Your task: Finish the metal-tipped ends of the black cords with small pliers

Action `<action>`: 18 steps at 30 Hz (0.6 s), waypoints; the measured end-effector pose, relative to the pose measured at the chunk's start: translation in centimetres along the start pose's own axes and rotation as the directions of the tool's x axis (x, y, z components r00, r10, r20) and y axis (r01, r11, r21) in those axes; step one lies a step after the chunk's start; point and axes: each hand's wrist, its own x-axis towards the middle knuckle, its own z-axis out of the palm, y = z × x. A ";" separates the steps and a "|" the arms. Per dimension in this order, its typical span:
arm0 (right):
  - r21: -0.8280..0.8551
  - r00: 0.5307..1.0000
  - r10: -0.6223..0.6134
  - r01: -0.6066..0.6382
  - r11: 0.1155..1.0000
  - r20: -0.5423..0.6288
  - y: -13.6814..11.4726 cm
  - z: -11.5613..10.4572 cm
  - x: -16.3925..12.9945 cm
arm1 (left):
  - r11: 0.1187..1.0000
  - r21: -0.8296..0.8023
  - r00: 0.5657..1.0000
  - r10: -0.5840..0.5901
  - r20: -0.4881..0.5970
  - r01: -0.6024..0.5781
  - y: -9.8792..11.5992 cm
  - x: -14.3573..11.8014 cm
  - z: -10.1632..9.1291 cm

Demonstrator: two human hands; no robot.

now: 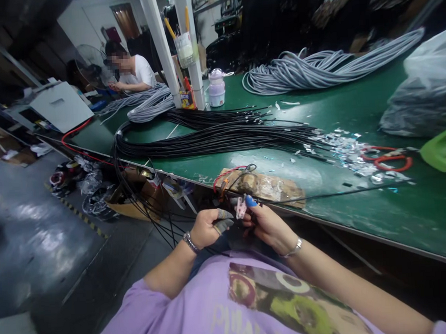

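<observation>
Seemingly small pale clip (241,206) pinched by right hand (266,223); left hand (207,227) clenched on black cable (321,195). Slack cable could be snagged on bench (378,213) edge.

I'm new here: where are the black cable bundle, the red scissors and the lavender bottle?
black cable bundle (221,137), head view, middle of the strands.
red scissors (389,161), head view, on the handles.
lavender bottle (216,90), head view, its body.

The tabletop (359,199) is matt green with a faint sheen. Black cables (221,137) look smooth, rubbery. Foil scraps (347,153) glint metallic. Cardboard sheet (272,187) looks rough, brown. The floor (36,241) shines, dark and glossy.
</observation>
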 end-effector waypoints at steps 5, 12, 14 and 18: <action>0.026 0.999 -0.025 0.025 0.999 -0.025 0.1 0.4 -0.1 | 1.000 -0.019 0.999 0.000 0.047 0.000 -0.2 0.1 0.3; 0.016 0.998 -0.034 0.035 0.999 -0.050 0.0 0.5 -0.1 | 0.999 0.004 0.995 -0.035 0.088 0.035 -0.4 0.2 0.4; 0.010 0.998 -0.020 0.020 1.000 -0.054 0.1 0.5 -0.1 | 0.999 0.002 0.995 -0.036 0.095 0.035 -0.5 0.2 0.4; -0.002 0.998 0.060 -0.060 0.998 -0.035 0.3 0.3 -0.1 | 1.000 -0.005 0.996 -0.022 0.085 0.023 -0.6 0.2 0.3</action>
